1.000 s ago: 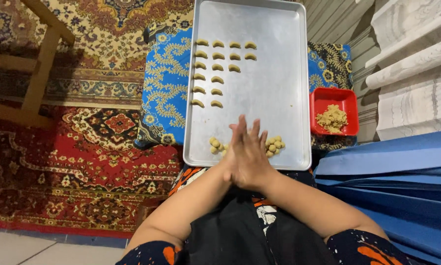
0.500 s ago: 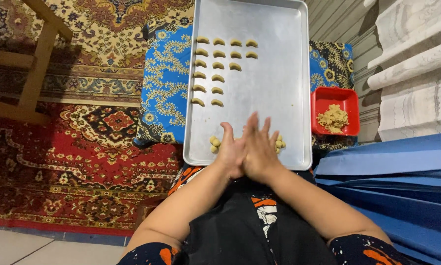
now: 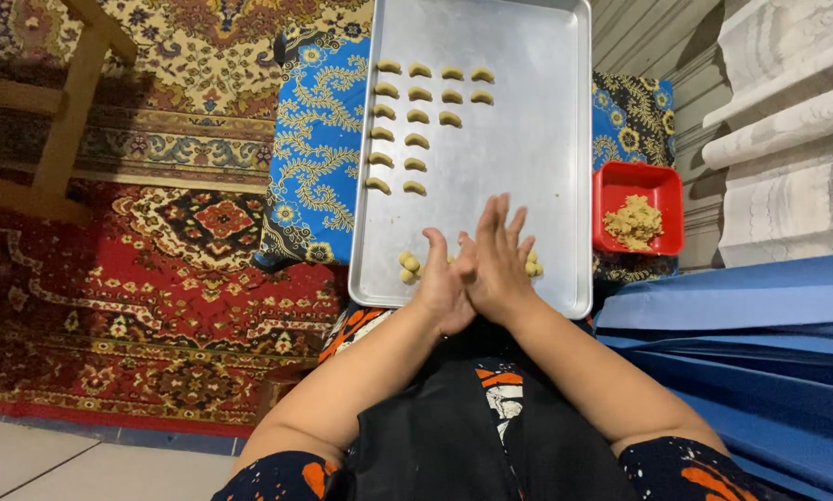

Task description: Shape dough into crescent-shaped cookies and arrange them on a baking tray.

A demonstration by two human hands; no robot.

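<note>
My left hand and my right hand are pressed palm to palm over the near edge of a long metal baking tray. Whatever lies between the palms is hidden. Several small crescent-shaped dough pieces stand in rows at the tray's far left. Small dough balls lie on the tray just left of my hands, and a few more peek out to the right.
A red square container with crumbly dough stands right of the tray. The tray rests on a blue patterned cushion. A patterned red rug and a wooden frame lie left. Blue mats are stacked right.
My palms have slid against each other: the right hand has moved forward and the left back. The tray and dough pieces have not moved.
</note>
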